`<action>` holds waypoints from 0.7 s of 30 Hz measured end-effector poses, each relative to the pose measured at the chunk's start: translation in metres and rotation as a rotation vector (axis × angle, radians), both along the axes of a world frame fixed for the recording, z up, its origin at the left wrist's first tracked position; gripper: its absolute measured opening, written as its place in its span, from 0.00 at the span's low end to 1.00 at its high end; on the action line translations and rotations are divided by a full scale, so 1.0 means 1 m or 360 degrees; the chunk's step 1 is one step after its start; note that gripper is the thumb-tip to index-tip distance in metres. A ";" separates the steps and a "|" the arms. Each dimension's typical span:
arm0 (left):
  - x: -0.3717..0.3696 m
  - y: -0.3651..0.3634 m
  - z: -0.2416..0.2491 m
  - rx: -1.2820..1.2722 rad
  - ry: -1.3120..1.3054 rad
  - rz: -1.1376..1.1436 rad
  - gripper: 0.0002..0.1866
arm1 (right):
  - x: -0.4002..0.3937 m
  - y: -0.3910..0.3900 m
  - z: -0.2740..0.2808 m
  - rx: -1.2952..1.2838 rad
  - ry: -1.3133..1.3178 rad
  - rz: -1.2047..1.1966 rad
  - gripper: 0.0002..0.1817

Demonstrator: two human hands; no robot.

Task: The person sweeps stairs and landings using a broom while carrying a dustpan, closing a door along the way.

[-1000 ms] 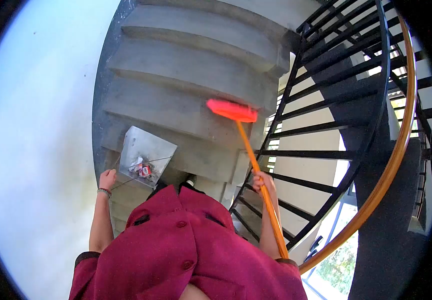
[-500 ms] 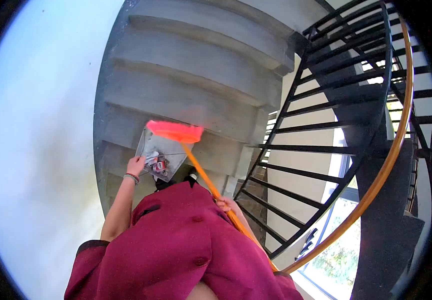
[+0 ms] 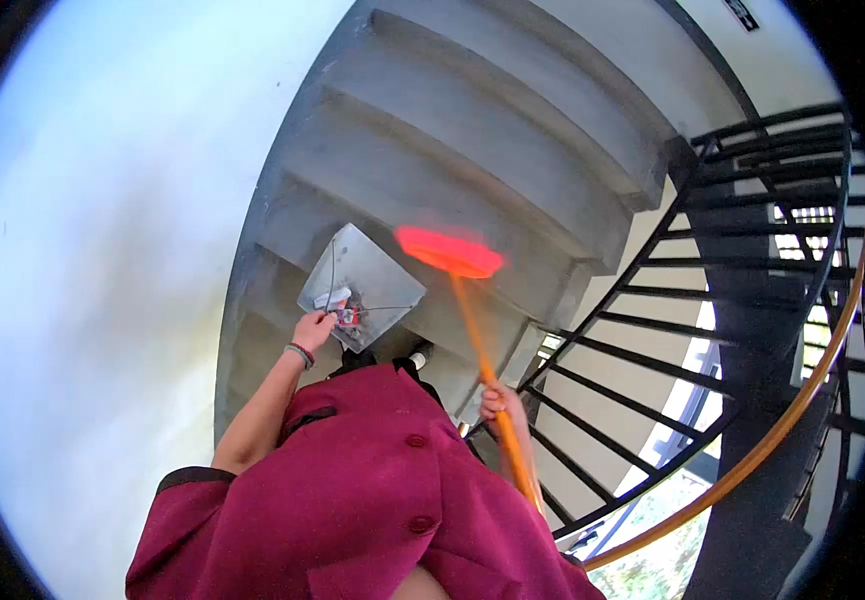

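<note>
My left hand [image 3: 315, 328] is closed on the thin wire handle of a grey metal dustpan [image 3: 385, 280]. Bits of rubbish [image 3: 345, 308], some white and some red, lie at the near end of the pan. Wrapped round the orange stick of a broom [image 3: 473, 325], my right hand [image 3: 501, 398] is closed. The broom's pink-red head [image 3: 450, 252] is up and to the right of the dustpan, apart from it and blurred by motion. Whether the bristles touch the step cannot be made out.
Grey concrete stairs [image 3: 433, 140] curve up ahead of me. A white wall [image 3: 133, 250] runs along the left. On the right stand black railing bars [image 3: 653, 360] with a wooden handrail [image 3: 753, 460]. My shoe [image 3: 422, 354] shows below the dustpan.
The broom head has left its place over the dustpan and moved right. The dustpan has turned and its inside shows more fully. My view has rotated with the head.
</note>
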State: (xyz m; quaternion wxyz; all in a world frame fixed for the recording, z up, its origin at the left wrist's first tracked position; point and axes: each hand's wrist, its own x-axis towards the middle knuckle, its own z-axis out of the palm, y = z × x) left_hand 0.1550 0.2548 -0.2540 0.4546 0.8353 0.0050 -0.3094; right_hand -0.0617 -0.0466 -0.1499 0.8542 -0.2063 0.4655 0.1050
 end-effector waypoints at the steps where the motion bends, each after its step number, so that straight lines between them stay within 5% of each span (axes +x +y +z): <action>1: -0.001 0.000 -0.001 -0.0003 0.0023 0.0029 0.17 | 0.009 0.011 0.001 0.0089 -0.0007 0.0127 0.13; 2: -0.006 0.006 -0.007 0.0044 -0.0051 0.0053 0.17 | 0.022 0.030 -0.005 0.0307 -0.0037 0.0313 0.13; 5: -0.003 0.030 -0.014 0.0071 -0.0100 0.0142 0.17 | 0.065 0.057 0.004 0.0139 0.0067 0.0752 0.13; 9: -0.023 0.067 -0.030 -0.0004 0.0024 0.0522 0.18 | 0.104 0.053 -0.004 0.0433 -0.0055 0.0585 0.13; 15: -0.056 0.113 -0.036 -0.0079 0.0269 0.0957 0.16 | 0.178 0.058 0.012 0.0246 0.0030 0.1170 0.11; 21: -0.093 0.137 -0.034 -0.0086 0.0365 0.1114 0.14 | 0.266 0.108 -0.052 -0.0213 -0.0056 0.1695 0.07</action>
